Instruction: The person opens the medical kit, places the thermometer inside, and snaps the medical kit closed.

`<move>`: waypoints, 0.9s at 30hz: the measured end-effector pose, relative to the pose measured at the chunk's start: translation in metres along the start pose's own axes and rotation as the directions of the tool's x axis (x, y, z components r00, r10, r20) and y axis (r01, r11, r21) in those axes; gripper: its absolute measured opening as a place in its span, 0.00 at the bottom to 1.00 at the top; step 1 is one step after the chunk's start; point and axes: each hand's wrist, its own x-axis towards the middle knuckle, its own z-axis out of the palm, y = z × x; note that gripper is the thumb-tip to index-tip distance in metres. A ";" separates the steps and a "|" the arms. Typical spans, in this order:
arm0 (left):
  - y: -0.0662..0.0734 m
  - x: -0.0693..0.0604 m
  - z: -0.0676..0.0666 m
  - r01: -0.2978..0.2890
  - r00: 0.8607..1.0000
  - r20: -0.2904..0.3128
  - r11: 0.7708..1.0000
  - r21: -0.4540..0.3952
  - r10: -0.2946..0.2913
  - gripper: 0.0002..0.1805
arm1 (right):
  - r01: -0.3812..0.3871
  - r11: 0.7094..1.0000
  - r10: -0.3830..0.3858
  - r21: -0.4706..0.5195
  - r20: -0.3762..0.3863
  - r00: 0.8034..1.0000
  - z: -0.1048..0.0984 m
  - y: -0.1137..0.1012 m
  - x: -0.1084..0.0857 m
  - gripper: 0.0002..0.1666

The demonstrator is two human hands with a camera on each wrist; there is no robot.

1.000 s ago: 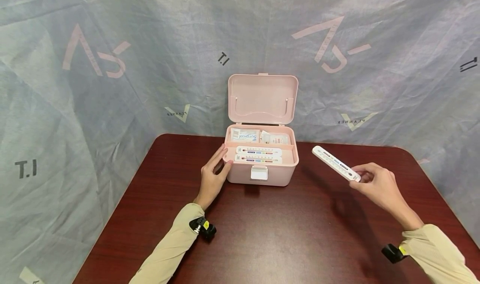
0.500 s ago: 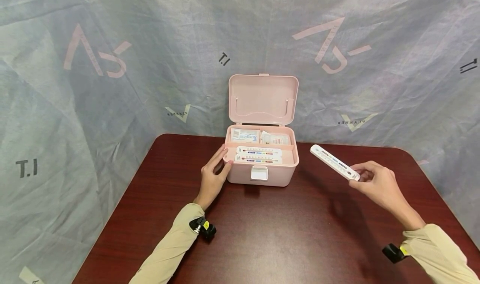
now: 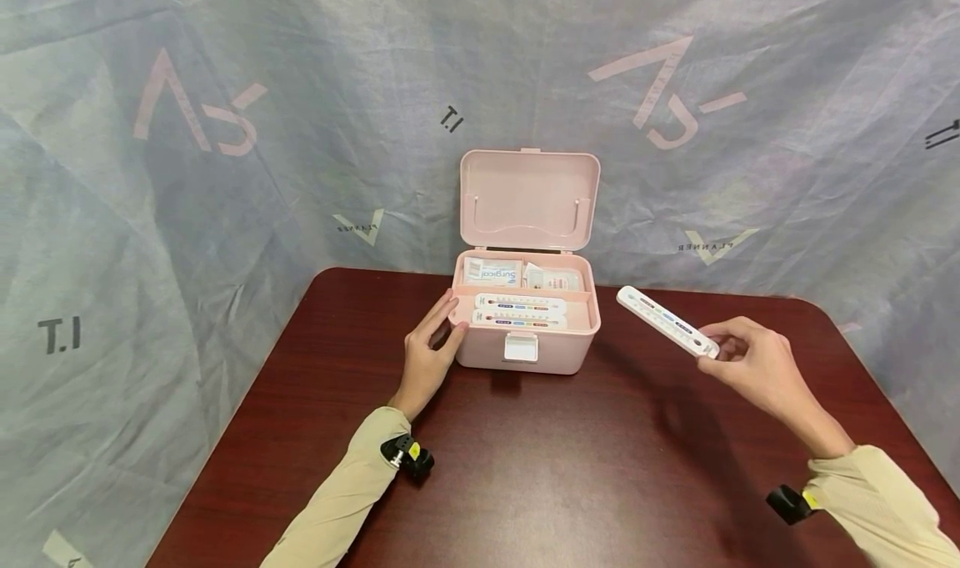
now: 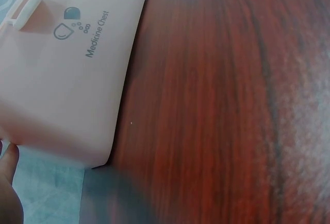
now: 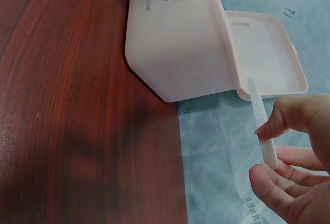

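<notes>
My right hand point(image 3: 757, 364) pinches one end of a white strip thermometer point(image 3: 667, 322) with printed coloured bands, held above the table to the right of a pink medicine chest point(image 3: 480, 351). In the right wrist view the thermometer point(image 5: 262, 116) appears edge-on between thumb and fingers. My left hand point(image 3: 427, 359) touches the chest's left side, its fingers extended along the rim and the thumb near the front corner. The lid point(image 3: 530, 201) is raised. Two similar thermometers point(image 3: 521, 304) lie side by side in the front compartment. Only part of the left hand point(image 4: 10, 183) shows in its wrist view.
In the chest's back compartments are a packet marked "Surgical" point(image 3: 491, 272) and a clear-and-white package point(image 3: 553, 278). A white latch point(image 3: 521, 347) hangs on the front. Grey printed cloth point(image 3: 337, 92) rises behind the dark red wooden table point(image 3: 540, 468).
The thermometer in my right hand has shifted slightly left and up, a little closer to the chest. My left hand stays at the chest's left side.
</notes>
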 end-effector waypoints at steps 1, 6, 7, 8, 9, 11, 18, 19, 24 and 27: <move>0.000 0.000 0.000 0.003 1.000 -0.001 1.000 0.003 -0.003 0.23 | 0.001 1.000 -0.001 0.002 0.003 1.000 0.000 0.000 0.000 0.19; 0.001 0.001 0.000 0.001 1.000 -0.002 1.000 0.007 -0.001 0.23 | 0.019 1.000 -0.019 0.018 0.012 1.000 0.000 -0.002 0.002 0.19; 0.001 0.001 0.001 -0.002 1.000 -0.001 1.000 0.007 0.002 0.23 | 0.023 1.000 -0.023 0.021 0.013 1.000 0.000 -0.002 0.002 0.19; 0.000 0.001 0.001 -0.005 1.000 -0.001 1.000 0.009 0.005 0.23 | 0.030 0.999 -0.030 0.024 0.013 0.999 0.000 -0.002 0.002 0.19; 0.000 0.001 0.001 -0.008 1.000 -0.002 1.000 0.011 0.008 0.23 | 0.036 0.999 -0.037 0.026 0.013 0.999 0.000 -0.003 0.002 0.19; 0.000 0.001 0.001 -0.010 1.000 -0.006 1.000 0.012 0.010 0.22 | 0.050 0.998 -0.050 0.032 0.015 0.999 0.000 -0.003 0.003 0.19; 0.002 0.001 0.000 -0.002 1.000 -0.009 1.000 0.014 0.003 0.22 | 0.078 0.995 -0.081 0.070 0.045 0.996 0.001 -0.004 0.007 0.20; 0.002 0.001 0.000 -0.003 1.000 -0.010 1.000 0.014 0.003 0.22 | 0.083 0.994 -0.087 0.070 0.048 0.995 0.001 -0.005 0.007 0.20; 0.003 0.000 0.000 -0.011 1.000 -0.009 1.000 0.013 0.011 0.22 | 0.103 0.992 -0.107 0.073 0.050 0.993 0.002 -0.007 0.011 0.21; 0.003 0.000 0.000 -0.016 1.000 -0.008 1.000 0.013 0.016 0.22 | 0.112 0.990 -0.117 0.083 0.052 0.992 0.001 -0.008 0.013 0.21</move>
